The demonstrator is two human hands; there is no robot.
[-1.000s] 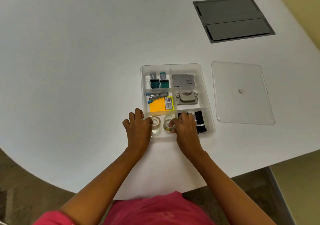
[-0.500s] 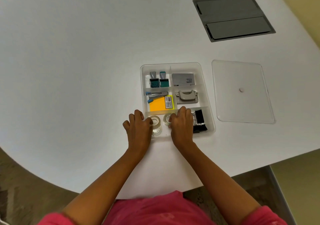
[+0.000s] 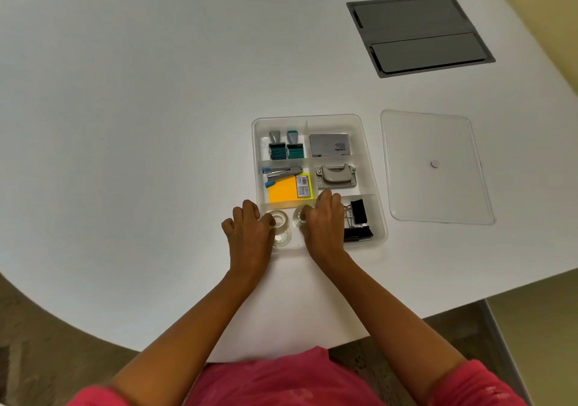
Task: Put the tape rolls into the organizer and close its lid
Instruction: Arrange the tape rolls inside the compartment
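A clear plastic organizer lies open on the white table. Its near-left compartment holds clear tape rolls: one at the left with another just below it, and one to the right. My left hand curls over the left rolls with its fingertips on the upper one. My right hand covers the right roll and pinches its rim. The clear lid lies flat on the table to the right of the organizer, apart from it.
Other compartments hold two stamps, a grey box, a stapler on orange sticky notes, a hole punch and black binder clips. A grey cable hatch sits far right. The table edge curves close to me.
My right hand has shifted slightly left and farther over the right tape roll, uncovering the binder clips. My left hand has stayed on the left rolls.
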